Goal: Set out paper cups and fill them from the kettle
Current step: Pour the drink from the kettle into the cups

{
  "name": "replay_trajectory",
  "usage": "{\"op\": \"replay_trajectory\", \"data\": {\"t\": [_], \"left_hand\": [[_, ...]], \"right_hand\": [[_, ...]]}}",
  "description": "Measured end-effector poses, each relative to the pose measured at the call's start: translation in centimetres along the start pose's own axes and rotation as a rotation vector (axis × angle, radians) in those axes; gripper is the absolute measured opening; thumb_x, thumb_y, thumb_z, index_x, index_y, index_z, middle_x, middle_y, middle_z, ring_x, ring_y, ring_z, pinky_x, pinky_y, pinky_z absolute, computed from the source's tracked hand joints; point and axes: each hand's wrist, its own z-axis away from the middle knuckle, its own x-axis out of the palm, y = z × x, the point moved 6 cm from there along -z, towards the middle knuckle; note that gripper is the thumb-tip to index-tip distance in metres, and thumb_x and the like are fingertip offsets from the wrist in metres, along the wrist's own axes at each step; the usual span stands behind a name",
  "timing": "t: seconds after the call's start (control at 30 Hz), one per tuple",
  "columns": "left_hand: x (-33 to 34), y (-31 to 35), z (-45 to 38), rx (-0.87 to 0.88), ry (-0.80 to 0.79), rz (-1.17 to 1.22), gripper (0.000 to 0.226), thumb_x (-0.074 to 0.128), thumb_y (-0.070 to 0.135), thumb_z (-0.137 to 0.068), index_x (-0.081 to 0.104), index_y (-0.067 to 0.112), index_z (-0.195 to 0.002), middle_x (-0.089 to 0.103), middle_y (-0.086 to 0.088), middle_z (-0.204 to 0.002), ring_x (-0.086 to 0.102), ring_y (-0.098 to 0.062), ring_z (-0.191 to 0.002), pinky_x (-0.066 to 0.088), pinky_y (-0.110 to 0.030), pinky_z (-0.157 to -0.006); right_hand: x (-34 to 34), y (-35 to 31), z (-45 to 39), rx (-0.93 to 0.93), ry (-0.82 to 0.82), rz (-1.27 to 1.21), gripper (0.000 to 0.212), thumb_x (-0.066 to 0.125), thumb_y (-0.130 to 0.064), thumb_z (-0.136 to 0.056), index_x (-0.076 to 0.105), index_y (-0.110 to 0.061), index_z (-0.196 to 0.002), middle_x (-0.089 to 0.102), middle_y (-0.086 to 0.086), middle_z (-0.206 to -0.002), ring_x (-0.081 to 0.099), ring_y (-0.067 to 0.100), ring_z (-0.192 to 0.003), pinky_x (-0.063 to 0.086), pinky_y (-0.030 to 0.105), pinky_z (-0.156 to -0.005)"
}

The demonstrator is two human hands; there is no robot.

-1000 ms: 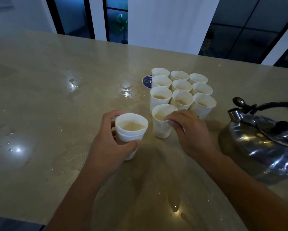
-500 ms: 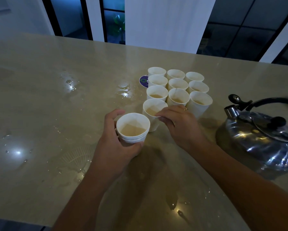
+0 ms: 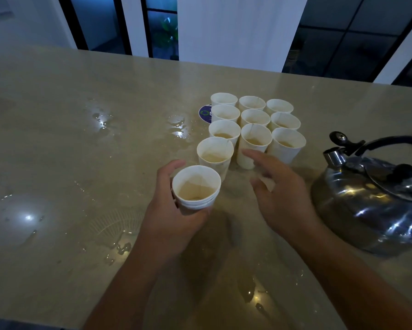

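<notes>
My left hand (image 3: 169,210) grips a short stack of white paper cups (image 3: 196,190) above the counter; the top cup holds pale brown liquid. Just beyond it stands a single filled cup (image 3: 215,154) at the front of a tight block of several white cups (image 3: 256,120), the near ones holding liquid. My right hand (image 3: 278,186) hovers to the right of that front cup with fingers spread and relaxed, holding nothing. A shiny steel kettle (image 3: 376,201) with a black handle sits at the right, spout pointing left.
The beige stone counter (image 3: 69,163) is wet, with puddles at the left, centre and near edge. A round blue sticker or lid (image 3: 204,113) lies left of the cup block. Dark windows and a white pillar stand behind the counter's far edge.
My right hand has let go of the front cup and drawn back to the right, fingers opening. The stack in my left hand stays beside that cup.
</notes>
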Motion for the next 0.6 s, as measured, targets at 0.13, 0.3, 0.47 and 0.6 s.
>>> {"op": "replay_trajectory", "data": {"t": [0.13,0.3,0.47,0.6], "left_hand": [[1.4,0.6,0.1,-0.011,-0.047,-0.014,0.084,0.088,0.013,-0.068,0.038,0.053,-0.122,0.055,0.026,-0.118,0.055,0.009,-0.107,0.049,-0.006,-0.079],[2.1,1.2,0.1,0.017,-0.063,-0.065,0.088,0.087,0.008,-0.066,0.040,0.050,-0.127,0.058,0.021,-0.118,0.059,-0.001,-0.108,0.052,-0.024,-0.090],[3.4,2.0,1.1,-0.027,-0.156,-0.126,0.094,0.089,0.009,-0.064,0.037,0.050,-0.131,0.055,0.023,-0.119,0.056,-0.001,-0.110,0.054,-0.029,-0.092],[4.4,3.9,2.5,-0.060,-0.224,-0.160,0.106,0.090,0.025,-0.062,0.020,0.065,-0.131,0.043,0.017,-0.136,0.048,-0.008,-0.125,0.046,-0.025,-0.100]], "right_hand": [[-0.9,0.4,2.5,0.042,-0.011,-0.099,0.056,0.062,-0.016,-0.095,0.045,-0.050,-0.135,0.056,-0.021,-0.127,0.053,-0.001,-0.115,0.047,0.022,-0.096],[-3.7,1.2,3.9,0.107,0.028,-0.170,0.050,0.061,-0.018,-0.095,0.049,-0.053,-0.129,0.055,-0.035,-0.112,0.051,-0.016,-0.109,0.042,0.009,-0.084],[-6.0,2.0,4.4,0.126,0.079,-0.214,0.046,0.061,-0.010,-0.095,0.059,-0.040,-0.129,0.064,-0.025,-0.114,0.059,-0.005,-0.106,0.051,0.021,-0.089],[-6.9,1.5,4.9,0.114,0.061,-0.208,0.044,0.061,-0.013,-0.095,0.058,-0.044,-0.126,0.063,-0.027,-0.114,0.057,-0.007,-0.106,0.049,0.017,-0.088]]}}
